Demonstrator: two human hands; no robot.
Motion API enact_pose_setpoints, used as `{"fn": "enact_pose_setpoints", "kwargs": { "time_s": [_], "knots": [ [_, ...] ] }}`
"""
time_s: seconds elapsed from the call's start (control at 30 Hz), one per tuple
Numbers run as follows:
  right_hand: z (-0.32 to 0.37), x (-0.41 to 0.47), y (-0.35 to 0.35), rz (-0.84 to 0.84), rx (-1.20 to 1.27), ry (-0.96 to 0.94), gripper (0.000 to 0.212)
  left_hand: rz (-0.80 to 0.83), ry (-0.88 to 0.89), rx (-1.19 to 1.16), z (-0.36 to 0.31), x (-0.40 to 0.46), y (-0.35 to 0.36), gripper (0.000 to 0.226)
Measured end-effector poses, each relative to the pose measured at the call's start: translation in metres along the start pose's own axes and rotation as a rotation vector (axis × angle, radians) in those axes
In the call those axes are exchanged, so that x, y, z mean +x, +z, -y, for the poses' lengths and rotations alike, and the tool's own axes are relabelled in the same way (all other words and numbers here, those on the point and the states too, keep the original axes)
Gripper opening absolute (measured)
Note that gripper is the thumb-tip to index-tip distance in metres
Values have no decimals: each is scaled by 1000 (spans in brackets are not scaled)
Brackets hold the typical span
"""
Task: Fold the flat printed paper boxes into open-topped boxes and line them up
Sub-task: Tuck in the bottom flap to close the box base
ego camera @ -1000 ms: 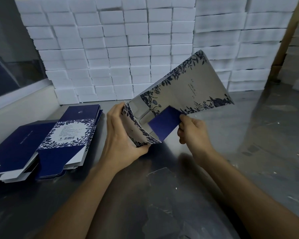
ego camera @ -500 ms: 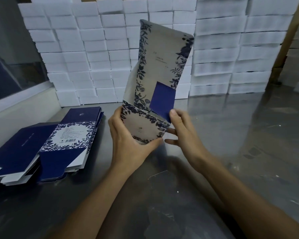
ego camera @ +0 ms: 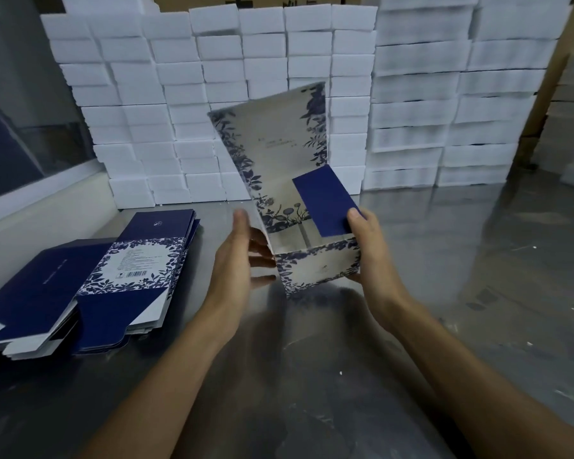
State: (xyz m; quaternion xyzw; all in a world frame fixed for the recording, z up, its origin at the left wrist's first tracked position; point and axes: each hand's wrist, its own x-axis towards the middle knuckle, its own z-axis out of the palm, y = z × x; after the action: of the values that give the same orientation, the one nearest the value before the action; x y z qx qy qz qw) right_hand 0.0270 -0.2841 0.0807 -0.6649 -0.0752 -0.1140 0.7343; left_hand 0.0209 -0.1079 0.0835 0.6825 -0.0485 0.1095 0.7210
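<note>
A white paper box with blue flower print (ego camera: 315, 270) is held just above the steel table, partly folded, its tall back panel standing up and a plain dark-blue flap (ego camera: 325, 200) leaning inward. My right hand (ego camera: 368, 253) grips the box's right side, thumb on the blue flap. My left hand (ego camera: 242, 256) is beside the box's left edge with fingers straight and spread, blurred, fingertips at or just off the box. A pile of flat blue printed boxes (ego camera: 90, 279) lies on the table to the left.
Stacks of white foam blocks (ego camera: 212, 94) form a wall along the back of the shiny steel table (ego camera: 444, 293). More white stacks (ego camera: 444, 111) rise at the back right. A raised ledge with a glass pane (ego camera: 30, 160) runs along the left side.
The box has come down and turned so its short front wall faces me. My left hand let go of the box's base and opened; my right hand moved onto the right side and flap.
</note>
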Motion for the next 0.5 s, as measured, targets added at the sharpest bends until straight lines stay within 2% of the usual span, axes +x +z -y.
{"fn": "enact_pose_setpoints", "kwargs": {
  "time_s": [0.13,0.27,0.5],
  "knots": [
    [0,1,0,-2,-33,-13,52,2,19,149,-1,1,5,40],
    [3,-1,1,-13,-62,-52,49,61,30,82,-5,-6,5,49],
    [7,-5,5,-4,-85,-71,59,121,49,43,-7,-10,1,49]
  ]
}}
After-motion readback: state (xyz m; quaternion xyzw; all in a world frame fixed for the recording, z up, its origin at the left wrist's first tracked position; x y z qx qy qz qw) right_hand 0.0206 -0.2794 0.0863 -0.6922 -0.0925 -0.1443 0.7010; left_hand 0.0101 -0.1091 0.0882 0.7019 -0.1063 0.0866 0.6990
